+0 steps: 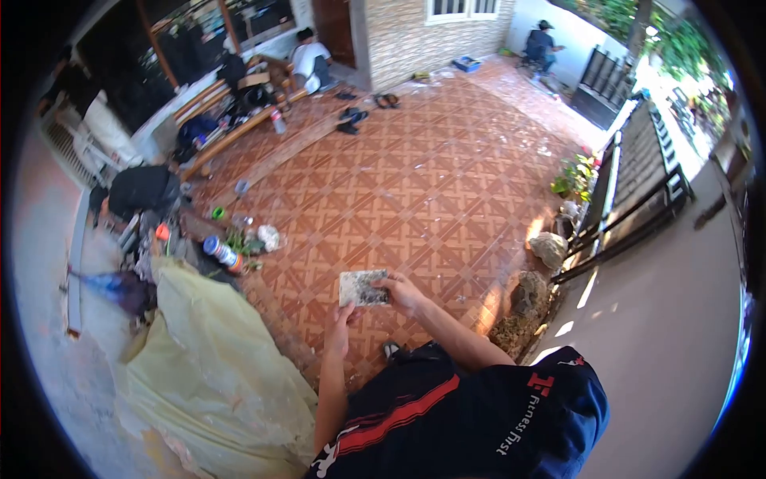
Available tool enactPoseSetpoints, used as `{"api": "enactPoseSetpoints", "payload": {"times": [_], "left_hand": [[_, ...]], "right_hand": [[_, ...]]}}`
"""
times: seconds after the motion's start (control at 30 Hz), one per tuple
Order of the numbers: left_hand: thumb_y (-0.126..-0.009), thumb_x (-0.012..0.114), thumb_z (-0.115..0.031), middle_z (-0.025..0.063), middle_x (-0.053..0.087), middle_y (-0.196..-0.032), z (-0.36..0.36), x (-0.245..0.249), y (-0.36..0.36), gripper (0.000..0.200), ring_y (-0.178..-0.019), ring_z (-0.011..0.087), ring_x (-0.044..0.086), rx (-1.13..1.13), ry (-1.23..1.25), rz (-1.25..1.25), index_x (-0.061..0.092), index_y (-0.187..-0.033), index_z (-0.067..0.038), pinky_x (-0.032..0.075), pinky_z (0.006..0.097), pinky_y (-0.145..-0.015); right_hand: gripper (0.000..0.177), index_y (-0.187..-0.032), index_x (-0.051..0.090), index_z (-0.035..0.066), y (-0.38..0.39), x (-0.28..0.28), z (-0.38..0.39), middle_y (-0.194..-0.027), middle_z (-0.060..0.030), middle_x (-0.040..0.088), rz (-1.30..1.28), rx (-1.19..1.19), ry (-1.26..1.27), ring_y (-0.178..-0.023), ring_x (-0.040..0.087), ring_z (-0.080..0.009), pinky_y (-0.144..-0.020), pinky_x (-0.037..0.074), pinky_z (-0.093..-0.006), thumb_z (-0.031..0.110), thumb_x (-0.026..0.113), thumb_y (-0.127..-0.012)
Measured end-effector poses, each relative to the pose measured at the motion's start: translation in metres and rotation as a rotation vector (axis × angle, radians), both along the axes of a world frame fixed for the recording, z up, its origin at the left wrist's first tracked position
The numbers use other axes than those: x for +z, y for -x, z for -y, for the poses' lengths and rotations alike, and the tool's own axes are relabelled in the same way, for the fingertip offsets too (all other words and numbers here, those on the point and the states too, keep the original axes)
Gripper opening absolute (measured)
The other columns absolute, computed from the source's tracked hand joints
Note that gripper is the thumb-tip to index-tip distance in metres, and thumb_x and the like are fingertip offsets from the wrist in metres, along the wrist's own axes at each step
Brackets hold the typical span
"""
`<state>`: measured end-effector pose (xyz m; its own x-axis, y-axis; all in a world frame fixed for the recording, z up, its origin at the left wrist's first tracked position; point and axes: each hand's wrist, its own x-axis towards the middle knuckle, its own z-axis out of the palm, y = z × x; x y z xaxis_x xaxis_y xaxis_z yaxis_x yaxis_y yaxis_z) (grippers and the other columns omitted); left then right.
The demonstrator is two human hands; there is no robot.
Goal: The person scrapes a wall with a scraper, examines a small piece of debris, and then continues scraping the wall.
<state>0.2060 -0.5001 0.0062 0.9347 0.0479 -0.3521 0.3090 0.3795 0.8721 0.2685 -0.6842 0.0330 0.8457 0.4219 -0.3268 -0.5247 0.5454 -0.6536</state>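
Observation:
In front of my body I hold a small flat rectangular piece (357,286), off-white with dark blotches across it. Its exact kind I cannot make out. My right hand (404,294) grips its right side, with the fingers over the stained face. At its lower left corner, my left hand (341,327) pinches the edge between thumb and fingers. The piece is held above the patterned tile floor (383,215). A shoe (391,350) on one of my feet shows below it.
To the left, a yellowish sheet (215,367) is draped beside a blue-and-white can (222,253) and plants. Rocks (549,250) and a metal gate (630,203) line the right. One person (309,60) sits by a wooden bench; another (541,49) sits near the far wall.

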Motion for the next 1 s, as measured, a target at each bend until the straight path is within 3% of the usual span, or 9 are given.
{"api": "enactPoseSetpoints", "payload": {"times": [0.4,1.0], "left_hand": [[-0.088,0.068,-0.021,-0.0019,0.061,-0.079,0.02,0.008,-0.003,0.016,-0.07,0.0051,0.053,-0.135,-0.066,0.019,0.061,-0.096,-0.008,0.04,0.0199,-0.065],[-0.088,0.068,-0.017,-0.0028,0.061,-0.078,0.009,0.013,0.003,0.012,-0.069,0.0045,0.054,-0.017,-0.092,0.033,0.061,-0.093,-0.009,0.041,0.0186,-0.064]], "right_hand": [[0.021,-0.109,0.062,-0.001,0.02,-0.002,0.031,-0.102,-0.008,0.068,-0.024,-0.1,0.031,-0.09,0.066,-0.0175,-0.082,0.054,-0.0315,0.005,0.059,-0.089],[0.022,-0.11,0.06,-0.002,0.027,0.007,0.019,-0.101,-0.0078,0.068,-0.001,-0.045,0.169,-0.087,0.067,-0.0159,-0.077,0.055,-0.0316,0.006,0.058,-0.089]]}}
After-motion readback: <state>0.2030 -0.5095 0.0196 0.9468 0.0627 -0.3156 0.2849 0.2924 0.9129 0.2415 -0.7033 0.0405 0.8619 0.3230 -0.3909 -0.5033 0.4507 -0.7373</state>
